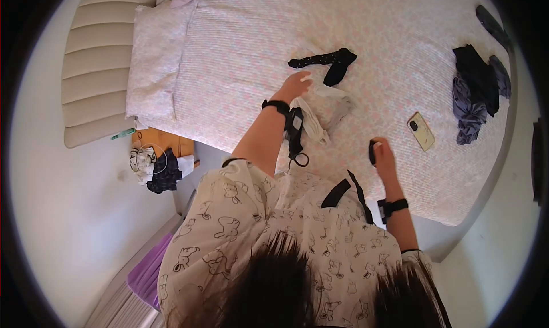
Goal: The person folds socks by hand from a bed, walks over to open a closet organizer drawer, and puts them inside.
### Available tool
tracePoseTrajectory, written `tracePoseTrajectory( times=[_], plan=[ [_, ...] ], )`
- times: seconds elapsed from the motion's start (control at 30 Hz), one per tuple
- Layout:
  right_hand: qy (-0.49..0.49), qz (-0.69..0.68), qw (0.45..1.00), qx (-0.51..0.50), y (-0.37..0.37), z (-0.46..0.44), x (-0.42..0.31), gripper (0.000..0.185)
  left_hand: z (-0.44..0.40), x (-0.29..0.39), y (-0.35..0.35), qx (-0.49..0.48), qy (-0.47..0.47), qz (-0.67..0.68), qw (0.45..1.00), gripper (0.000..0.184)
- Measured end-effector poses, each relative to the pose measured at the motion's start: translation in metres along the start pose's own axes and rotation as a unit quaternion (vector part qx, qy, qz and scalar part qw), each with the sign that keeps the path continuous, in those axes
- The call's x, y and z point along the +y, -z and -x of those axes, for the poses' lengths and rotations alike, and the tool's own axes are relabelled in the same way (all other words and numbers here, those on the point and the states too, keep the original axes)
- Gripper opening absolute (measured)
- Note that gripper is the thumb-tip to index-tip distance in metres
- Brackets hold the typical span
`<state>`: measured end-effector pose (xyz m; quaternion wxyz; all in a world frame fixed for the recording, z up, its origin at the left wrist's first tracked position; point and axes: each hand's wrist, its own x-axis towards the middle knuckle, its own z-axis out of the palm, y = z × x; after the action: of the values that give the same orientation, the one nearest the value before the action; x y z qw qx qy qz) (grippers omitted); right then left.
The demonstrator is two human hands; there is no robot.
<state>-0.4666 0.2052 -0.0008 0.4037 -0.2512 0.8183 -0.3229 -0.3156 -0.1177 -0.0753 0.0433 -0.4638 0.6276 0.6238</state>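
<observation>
My left hand (pixel 295 85) is over the bed with its fingers curled, beside white and light grey cloth pieces (pixel 337 106). Whatever those fingers hold, if anything, cannot be made out. Just beyond it lie black socks (pixel 337 62), one with small light dots. Nearer to me are a long white cloth piece (pixel 310 121) and a black item (pixel 294 133) with a loop. On the right, my right hand (pixel 385 156) is closed around a small black bundle (pixel 372 152).
A phone (pixel 421 132) lies on the patterned bedspread (pixel 240 59). Dark clothes (pixel 477 85) are heaped near the bed's right edge. A pillow (pixel 154 62) rests by the padded headboard (pixel 94 65). Clothes and a cable cover part of a wooden bedside table (pixel 177 142).
</observation>
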Motion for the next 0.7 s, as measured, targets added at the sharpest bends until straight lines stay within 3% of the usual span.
tracePoseTrajectory(
  times=[0.07, 0.1, 0.17, 0.23, 0.27, 0.3, 0.33, 0.43, 0.47, 0.53, 0.57, 0.6, 0.63, 0.7],
  plan=[
    [-0.071, -0.01, 0.993, -0.094, -0.013, 0.006, 0.005, 0.021, -0.046, 0.003, -0.013, 0.028, -0.23, -0.126, 0.965, 0.043],
    [-0.008, -0.04, 0.996, -0.076, -0.024, 0.009, 0.019, 0.025, -0.064, 0.01, -0.026, 0.025, -0.227, -0.124, 0.966, 0.043],
    [-0.066, -0.028, 0.989, -0.126, -0.02, 0.01, -0.001, 0.026, -0.088, 0.027, -0.054, 0.161, -0.305, -0.25, 0.905, 0.04],
    [-0.122, -0.047, 0.98, -0.149, -0.01, 0.013, -0.01, 0.026, -0.091, 0.036, -0.072, 0.137, -0.239, -0.273, 0.922, 0.037],
    [-0.114, -0.059, 0.979, -0.158, -0.006, 0.009, -0.009, 0.023, -0.098, 0.038, -0.078, 0.125, -0.181, -0.302, 0.928, 0.034],
    [-0.101, -0.071, 0.978, -0.167, -0.003, 0.002, -0.009, 0.02, -0.104, 0.04, -0.076, 0.039, -0.145, -0.344, 0.927, 0.029],
    [-0.099, -0.069, 0.979, -0.167, 0.0, -0.004, -0.004, 0.02, -0.1, 0.038, -0.077, 0.045, -0.15, -0.38, 0.911, 0.025],
    [-0.132, -0.139, 0.961, -0.198, 0.005, -0.024, 0.013, 0.018, -0.053, 0.06, -0.075, 0.169, -0.147, -0.183, 0.957, 0.024],
    [-0.129, -0.144, 0.961, -0.197, 0.007, -0.031, 0.001, 0.018, -0.032, 0.069, -0.074, 0.147, -0.137, -0.108, 0.974, 0.024],
    [-0.197, -0.165, 0.936, -0.242, 0.012, -0.042, -0.032, 0.034, 0.021, 0.088, -0.076, 0.129, -0.139, -0.12, 0.975, 0.025],
    [-0.22, -0.136, 0.926, -0.276, 0.009, -0.048, -0.034, 0.052, 0.043, 0.084, -0.079, 0.126, -0.138, -0.122, 0.975, 0.025],
    [-0.222, -0.138, 0.926, -0.274, 0.0, -0.052, -0.024, 0.052, 0.064, 0.082, -0.081, 0.111, -0.144, -0.102, 0.978, 0.024],
    [-0.163, -0.009, 0.95, -0.268, -0.013, -0.056, -0.006, 0.056, 0.081, 0.081, -0.083, 0.098, -0.152, -0.081, 0.98, 0.023],
    [-0.063, 0.223, 0.946, -0.225, -0.015, -0.055, -0.007, 0.065, 0.113, 0.076, -0.088, 0.085, -0.157, -0.079, 0.981, 0.018]
  ],
)
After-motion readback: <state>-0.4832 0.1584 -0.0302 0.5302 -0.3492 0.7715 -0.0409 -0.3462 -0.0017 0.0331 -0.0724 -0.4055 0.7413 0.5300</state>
